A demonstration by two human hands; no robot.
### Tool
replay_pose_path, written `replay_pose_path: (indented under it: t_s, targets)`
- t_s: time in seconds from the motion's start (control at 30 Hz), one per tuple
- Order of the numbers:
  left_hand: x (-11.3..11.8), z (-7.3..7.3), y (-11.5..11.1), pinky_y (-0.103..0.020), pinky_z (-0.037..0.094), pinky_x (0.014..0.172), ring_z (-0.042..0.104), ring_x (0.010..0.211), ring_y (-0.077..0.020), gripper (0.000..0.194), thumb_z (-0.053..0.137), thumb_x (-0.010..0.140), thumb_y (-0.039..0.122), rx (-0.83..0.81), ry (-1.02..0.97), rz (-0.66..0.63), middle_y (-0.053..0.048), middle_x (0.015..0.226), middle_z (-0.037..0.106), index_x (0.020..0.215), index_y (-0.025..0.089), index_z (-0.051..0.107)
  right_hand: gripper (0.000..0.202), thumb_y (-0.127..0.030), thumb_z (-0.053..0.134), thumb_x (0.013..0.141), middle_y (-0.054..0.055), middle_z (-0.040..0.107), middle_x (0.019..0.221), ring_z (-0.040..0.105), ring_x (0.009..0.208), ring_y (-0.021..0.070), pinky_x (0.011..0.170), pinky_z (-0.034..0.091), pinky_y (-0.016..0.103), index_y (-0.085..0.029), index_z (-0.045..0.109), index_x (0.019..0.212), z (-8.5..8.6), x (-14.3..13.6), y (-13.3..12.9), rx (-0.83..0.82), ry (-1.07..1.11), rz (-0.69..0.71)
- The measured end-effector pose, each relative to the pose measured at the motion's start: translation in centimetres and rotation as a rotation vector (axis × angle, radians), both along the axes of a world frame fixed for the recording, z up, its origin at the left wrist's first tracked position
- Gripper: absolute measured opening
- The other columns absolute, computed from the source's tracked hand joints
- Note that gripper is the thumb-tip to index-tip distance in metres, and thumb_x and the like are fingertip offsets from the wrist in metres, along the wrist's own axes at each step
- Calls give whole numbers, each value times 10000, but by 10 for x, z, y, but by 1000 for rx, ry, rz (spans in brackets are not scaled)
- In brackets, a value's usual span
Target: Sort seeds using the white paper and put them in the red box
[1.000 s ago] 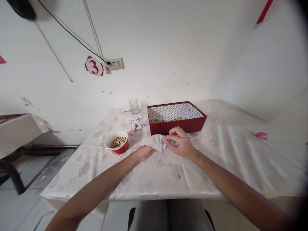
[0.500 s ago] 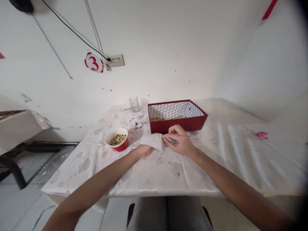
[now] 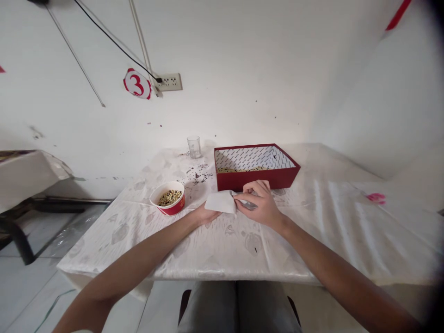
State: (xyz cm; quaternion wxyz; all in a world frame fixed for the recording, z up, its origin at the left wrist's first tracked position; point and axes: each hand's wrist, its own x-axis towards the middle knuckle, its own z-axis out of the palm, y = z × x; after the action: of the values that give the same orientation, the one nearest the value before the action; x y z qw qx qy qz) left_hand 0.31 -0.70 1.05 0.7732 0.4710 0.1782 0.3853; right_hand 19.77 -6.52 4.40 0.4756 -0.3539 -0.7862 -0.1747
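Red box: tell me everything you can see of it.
The red box stands upright, open-topped, on the patterned tablecloth; it looks like stiff cardboard. The pale lining carries rows of dark dashes and one small dark spot. Pale and black grains lie inside. The right hand is just in front; contact is unclear.

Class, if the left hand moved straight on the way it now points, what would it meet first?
Past the white sheet covering its fingers, the left hand would probably meet the right hand, with the red box beyond. Depth is unclear; it might pass beneath.
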Motion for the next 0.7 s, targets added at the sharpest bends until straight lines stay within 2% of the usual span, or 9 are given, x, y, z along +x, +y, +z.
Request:
replay_pose_path:
  t_s: [0.2,0.33,0.43,0.53,0.6,0.7]
  targets:
    - [1,-6,0,-412,493,980,682,1061,-272,400,863,702,292,14,41,16,-97,1021,772,1069,177,754,47,-241,737,885,18,603,865,562,805,179,828,383,407,-273,768,898,4,0,-1,7,89,-67]
    - [4,-12,3,-408,475,1033,656,1151,-278,390,847,739,310,23,46,34,-91,1084,774,1095,190,742,60,-270,714,907,31,604,883,553,841,197,840,385,411,-258,755,865,21,-19,5,52,153,-65]
    - [2,-14,5,-416,465,1056,631,1214,-290,309,776,824,326,-16,62,8,-98,1151,766,1097,186,738,139,-298,678,946,35,615,901,548,865,200,869,407,404,-241,729,830,46,-52,15,-10,93,65]
    - [-3,-14,5,-436,443,1087,619,1245,-308,226,735,859,317,-66,98,-15,-101,1113,777,1032,172,747,214,-339,609,1011,47,637,963,557,955,214,932,409,402,-239,733,867,68,-96,31,-139,-21,164]
    - [-7,-14,4,-451,432,1100,618,1246,-321,173,737,853,311,-90,103,4,-101,1047,787,953,170,753,260,-381,582,1037,54,648,1002,557,1006,220,973,375,413,-232,742,897,73,-125,43,-187,-114,160]
    - [-11,-16,1,-471,431,1101,620,1240,-327,92,735,848,272,-107,98,47,-93,990,790,886,191,754,359,-418,511,1075,58,658,1023,562,1032,216,1016,307,442,-216,751,901,69,-156,59,-229,-247,107]
